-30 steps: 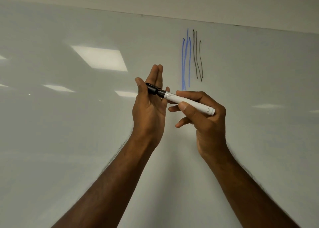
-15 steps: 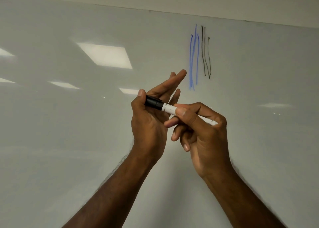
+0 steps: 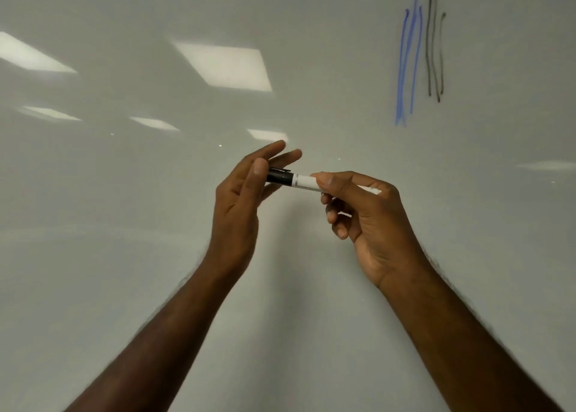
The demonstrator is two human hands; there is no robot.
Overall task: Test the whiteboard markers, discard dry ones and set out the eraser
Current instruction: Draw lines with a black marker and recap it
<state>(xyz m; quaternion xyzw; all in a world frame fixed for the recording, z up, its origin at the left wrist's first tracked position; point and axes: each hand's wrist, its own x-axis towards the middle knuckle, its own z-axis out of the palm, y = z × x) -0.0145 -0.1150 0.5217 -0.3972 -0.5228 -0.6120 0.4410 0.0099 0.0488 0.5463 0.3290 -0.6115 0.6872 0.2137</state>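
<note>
2 hands [image 3: 307,199] hold capped marker [image 3: 294,181].

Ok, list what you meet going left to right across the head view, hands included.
left hand → black cap → white marker barrel → right hand → blue strokes → black strokes
</note>
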